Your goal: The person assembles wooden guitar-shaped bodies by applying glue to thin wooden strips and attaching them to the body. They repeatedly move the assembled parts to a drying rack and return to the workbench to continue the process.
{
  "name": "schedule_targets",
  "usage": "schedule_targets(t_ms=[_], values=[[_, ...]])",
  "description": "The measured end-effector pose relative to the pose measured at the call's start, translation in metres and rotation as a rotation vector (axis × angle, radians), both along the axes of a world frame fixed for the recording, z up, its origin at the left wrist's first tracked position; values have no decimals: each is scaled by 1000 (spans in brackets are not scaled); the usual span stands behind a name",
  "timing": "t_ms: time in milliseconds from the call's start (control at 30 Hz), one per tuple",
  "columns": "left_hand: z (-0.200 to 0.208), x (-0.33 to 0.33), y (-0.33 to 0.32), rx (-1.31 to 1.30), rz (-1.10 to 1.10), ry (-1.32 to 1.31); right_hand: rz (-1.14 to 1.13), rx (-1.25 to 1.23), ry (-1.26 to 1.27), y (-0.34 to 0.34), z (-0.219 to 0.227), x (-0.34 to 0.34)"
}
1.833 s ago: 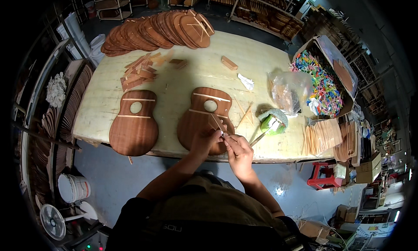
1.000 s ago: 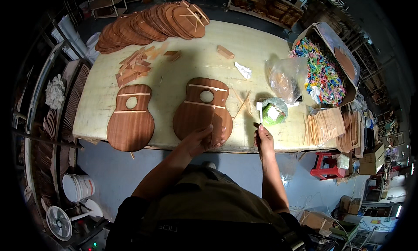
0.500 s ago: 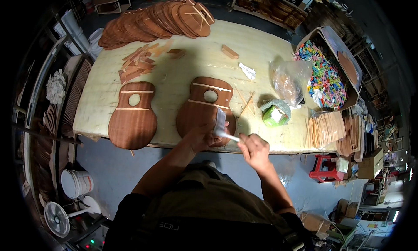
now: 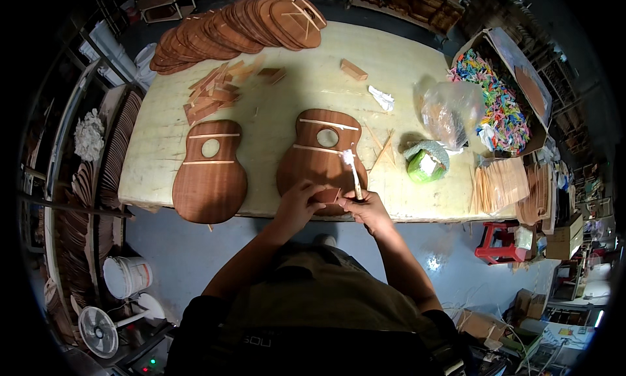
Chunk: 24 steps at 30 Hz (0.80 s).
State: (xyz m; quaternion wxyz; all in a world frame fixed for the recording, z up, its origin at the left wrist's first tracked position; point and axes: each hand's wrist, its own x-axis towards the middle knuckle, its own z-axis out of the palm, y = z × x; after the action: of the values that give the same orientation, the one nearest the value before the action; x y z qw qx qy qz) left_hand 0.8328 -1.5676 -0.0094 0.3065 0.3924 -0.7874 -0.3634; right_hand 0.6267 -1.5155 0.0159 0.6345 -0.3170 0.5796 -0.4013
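Note:
My left hand (image 4: 297, 210) pinches a small thin brown wood piece (image 4: 326, 195) above the lower part of a ukulele-shaped wooden plate (image 4: 312, 164). My right hand (image 4: 369, 211) grips a brush (image 4: 356, 179), its tip coated in white paste and pointing away from me; its fingers also meet the wood piece's right edge. The plate beneath has a round hole and two pale strips across it, with white smears near the upper strip. A matching plate (image 4: 210, 180) lies to the left.
Fanned plates (image 4: 222, 33) lie at the far left, near loose wood pieces (image 4: 212, 92). Right of my hands are thin sticks (image 4: 383, 151), a green container (image 4: 425, 167), a plastic bag (image 4: 450, 112) and a box of colourful clips (image 4: 495, 105). A red stool (image 4: 497, 242) stands below.
The wood piece has tipped from upright, white-coated face showing, to nearly flat, brown face showing. My right hand has moved closer to it, and the brush has swung to point away from me.

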Motion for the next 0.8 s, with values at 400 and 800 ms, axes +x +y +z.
schedule_targets(t_ms=[400,800], values=[[-27,17,-23,-188,27,-367,-128,49,311,-55,-77,-16],[-30,13,-33,-150,-82,-546,-97,-196,899,-60,-97,-6]])
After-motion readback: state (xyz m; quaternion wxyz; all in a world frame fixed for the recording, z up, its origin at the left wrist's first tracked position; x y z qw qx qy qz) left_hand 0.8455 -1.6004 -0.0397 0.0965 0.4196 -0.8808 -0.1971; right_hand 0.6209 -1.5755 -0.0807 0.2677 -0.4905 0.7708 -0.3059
